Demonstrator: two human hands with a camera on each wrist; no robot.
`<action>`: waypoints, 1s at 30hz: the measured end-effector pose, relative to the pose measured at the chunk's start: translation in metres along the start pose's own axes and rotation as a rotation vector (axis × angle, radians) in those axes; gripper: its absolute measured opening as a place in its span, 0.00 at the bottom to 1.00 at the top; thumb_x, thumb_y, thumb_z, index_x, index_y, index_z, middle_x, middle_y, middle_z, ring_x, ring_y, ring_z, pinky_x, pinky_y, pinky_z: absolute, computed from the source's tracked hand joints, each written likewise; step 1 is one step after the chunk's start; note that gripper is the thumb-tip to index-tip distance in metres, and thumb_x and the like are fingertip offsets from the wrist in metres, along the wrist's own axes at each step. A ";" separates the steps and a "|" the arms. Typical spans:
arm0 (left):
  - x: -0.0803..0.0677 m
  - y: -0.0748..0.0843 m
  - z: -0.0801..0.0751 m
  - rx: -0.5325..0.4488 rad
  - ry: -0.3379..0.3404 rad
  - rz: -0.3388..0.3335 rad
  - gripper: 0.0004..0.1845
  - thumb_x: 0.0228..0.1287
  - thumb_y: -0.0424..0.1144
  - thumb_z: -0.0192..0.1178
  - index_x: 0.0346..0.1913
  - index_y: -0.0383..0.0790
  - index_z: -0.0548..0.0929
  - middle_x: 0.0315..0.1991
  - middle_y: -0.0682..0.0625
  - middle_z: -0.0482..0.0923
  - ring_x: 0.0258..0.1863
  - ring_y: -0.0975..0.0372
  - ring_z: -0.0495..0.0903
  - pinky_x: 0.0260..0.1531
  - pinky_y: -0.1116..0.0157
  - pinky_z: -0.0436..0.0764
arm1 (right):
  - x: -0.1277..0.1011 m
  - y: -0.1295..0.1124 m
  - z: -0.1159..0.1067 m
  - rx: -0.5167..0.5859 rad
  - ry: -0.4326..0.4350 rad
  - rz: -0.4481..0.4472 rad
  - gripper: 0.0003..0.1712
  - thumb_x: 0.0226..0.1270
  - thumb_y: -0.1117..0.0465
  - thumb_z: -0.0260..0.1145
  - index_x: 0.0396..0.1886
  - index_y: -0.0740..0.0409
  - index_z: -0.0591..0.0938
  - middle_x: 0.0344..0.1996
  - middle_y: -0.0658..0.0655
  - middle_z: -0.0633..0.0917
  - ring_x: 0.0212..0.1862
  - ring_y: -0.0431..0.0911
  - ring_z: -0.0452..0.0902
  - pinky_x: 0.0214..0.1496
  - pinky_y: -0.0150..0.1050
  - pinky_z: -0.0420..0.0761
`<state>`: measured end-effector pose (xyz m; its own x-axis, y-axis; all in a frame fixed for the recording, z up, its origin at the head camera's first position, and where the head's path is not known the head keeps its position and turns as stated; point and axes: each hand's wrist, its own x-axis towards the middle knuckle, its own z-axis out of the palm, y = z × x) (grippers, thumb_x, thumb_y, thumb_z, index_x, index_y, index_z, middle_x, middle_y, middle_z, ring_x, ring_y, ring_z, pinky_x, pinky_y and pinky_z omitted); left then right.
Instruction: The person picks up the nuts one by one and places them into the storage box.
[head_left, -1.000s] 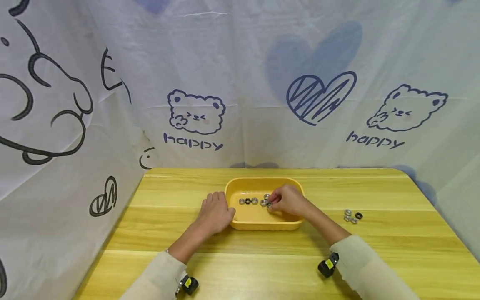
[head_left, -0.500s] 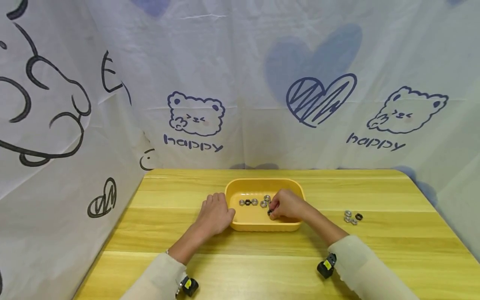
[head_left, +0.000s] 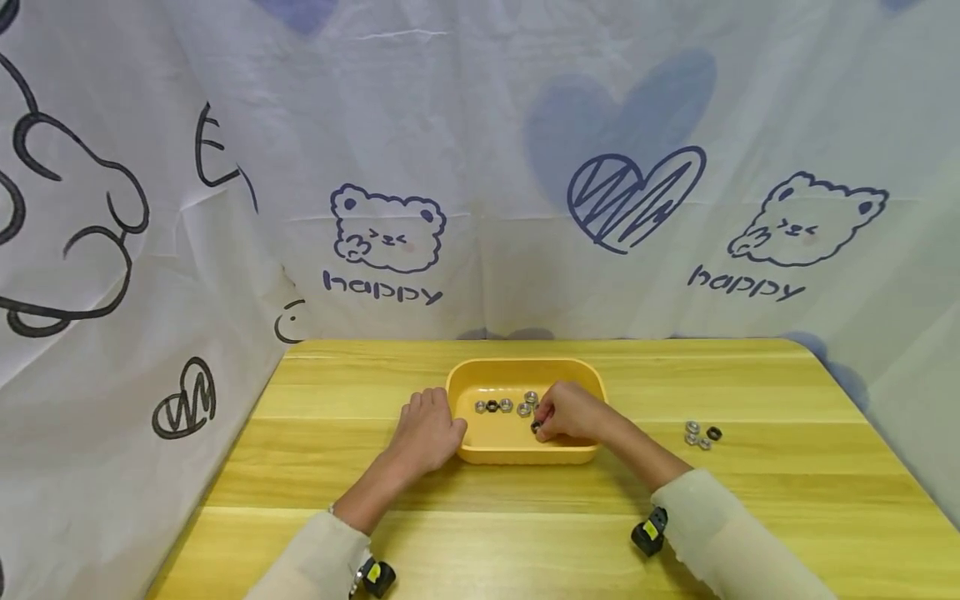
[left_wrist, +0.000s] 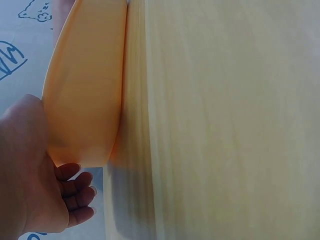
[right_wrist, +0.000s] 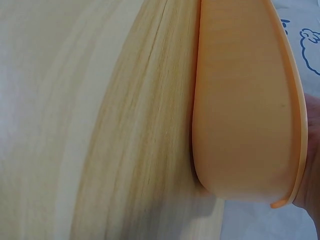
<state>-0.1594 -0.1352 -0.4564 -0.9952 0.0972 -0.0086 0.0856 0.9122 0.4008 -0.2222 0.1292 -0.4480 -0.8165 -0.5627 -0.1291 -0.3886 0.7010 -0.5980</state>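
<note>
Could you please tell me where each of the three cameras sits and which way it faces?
Head: worn high, facing forward and down at the table; shows both forearms, left hand against the yellow tray, right hand inside it pinching a dark nut.
Left wrist: low beside the tray's outer wall; shows the left hand.
Right wrist: low on the other side, facing the tray wall; only a sliver of hand shows.
All three views share the tray and table.
</note>
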 end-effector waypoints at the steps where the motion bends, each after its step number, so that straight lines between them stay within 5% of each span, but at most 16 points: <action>1: 0.000 0.000 0.000 -0.002 0.003 0.000 0.18 0.69 0.46 0.51 0.47 0.32 0.72 0.39 0.43 0.69 0.40 0.51 0.64 0.44 0.56 0.64 | 0.000 0.000 0.000 -0.004 0.001 0.001 0.08 0.52 0.63 0.82 0.32 0.59 0.91 0.30 0.50 0.91 0.31 0.36 0.79 0.39 0.32 0.81; 30: 0.000 0.002 0.001 -0.003 0.033 -0.006 0.18 0.68 0.45 0.52 0.47 0.30 0.73 0.38 0.43 0.70 0.39 0.51 0.64 0.44 0.56 0.66 | 0.001 0.000 0.001 -0.021 0.017 0.013 0.10 0.52 0.63 0.82 0.34 0.60 0.90 0.29 0.50 0.90 0.31 0.37 0.81 0.41 0.33 0.82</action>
<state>-0.1593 -0.1331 -0.4568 -0.9967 0.0786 0.0197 0.0799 0.9116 0.4032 -0.2223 0.1285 -0.4483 -0.8287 -0.5460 -0.1228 -0.3866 0.7172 -0.5798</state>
